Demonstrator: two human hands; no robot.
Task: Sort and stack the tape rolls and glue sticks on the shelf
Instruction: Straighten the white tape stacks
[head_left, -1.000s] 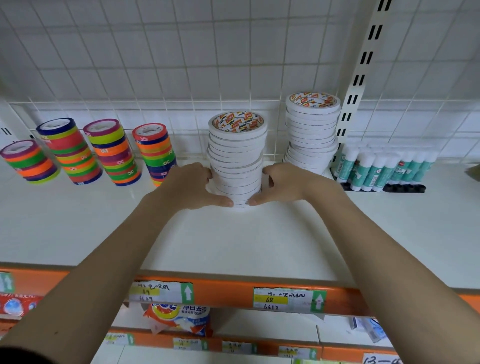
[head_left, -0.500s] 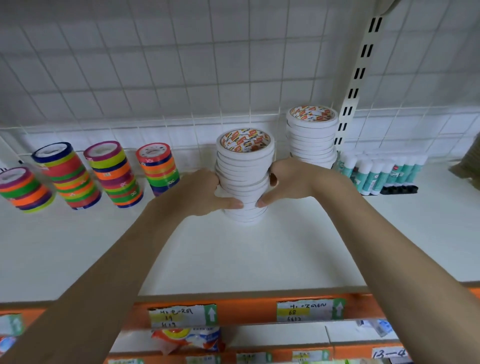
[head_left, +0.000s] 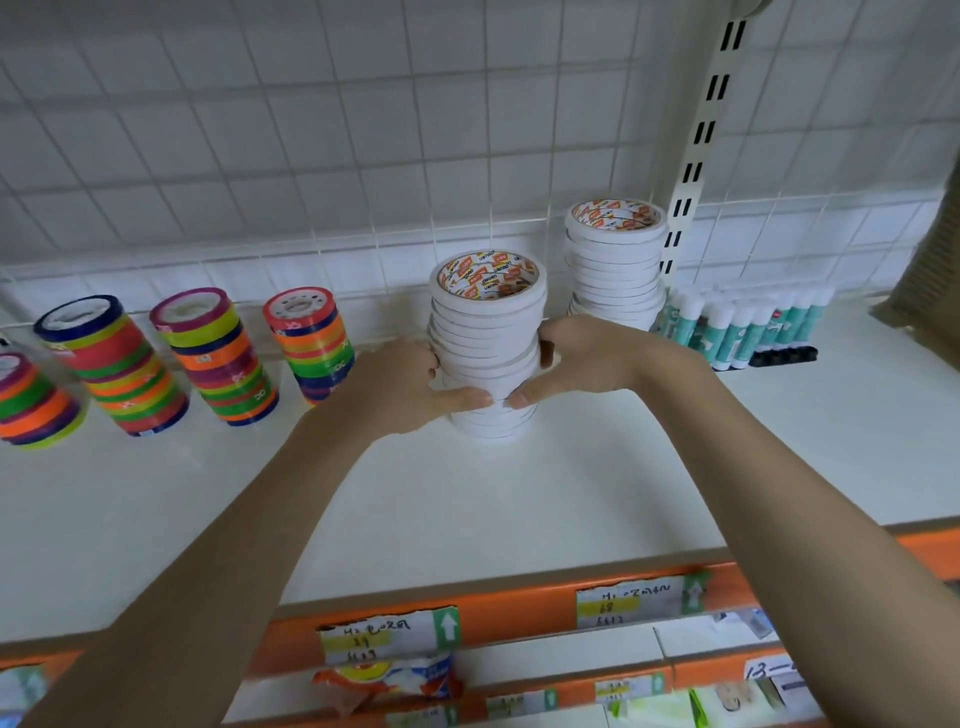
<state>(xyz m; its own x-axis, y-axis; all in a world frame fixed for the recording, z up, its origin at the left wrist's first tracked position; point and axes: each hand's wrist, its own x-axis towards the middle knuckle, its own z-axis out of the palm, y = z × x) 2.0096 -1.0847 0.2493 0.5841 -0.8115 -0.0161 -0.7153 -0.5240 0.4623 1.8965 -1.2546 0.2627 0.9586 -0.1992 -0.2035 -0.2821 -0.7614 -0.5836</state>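
Both hands clasp the white tape stack

The left hand (head_left: 400, 387) and right hand (head_left: 587, 358) curl round the white tape stack (head_left: 485, 343) on the shelf (head_left: 571, 493), thumbs nearly meeting in front of it.

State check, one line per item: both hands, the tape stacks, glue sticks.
Left hand: gripping the front white stack, thumb across its front.
Right hand: gripping the same stack from the other side.
Front white stack: upright on the shelf, rolls slightly uneven.
Rear white stack: upright, untouched.
Coloured stacks: four, standing, untouched.
Glue sticks: upright in a row, capped.
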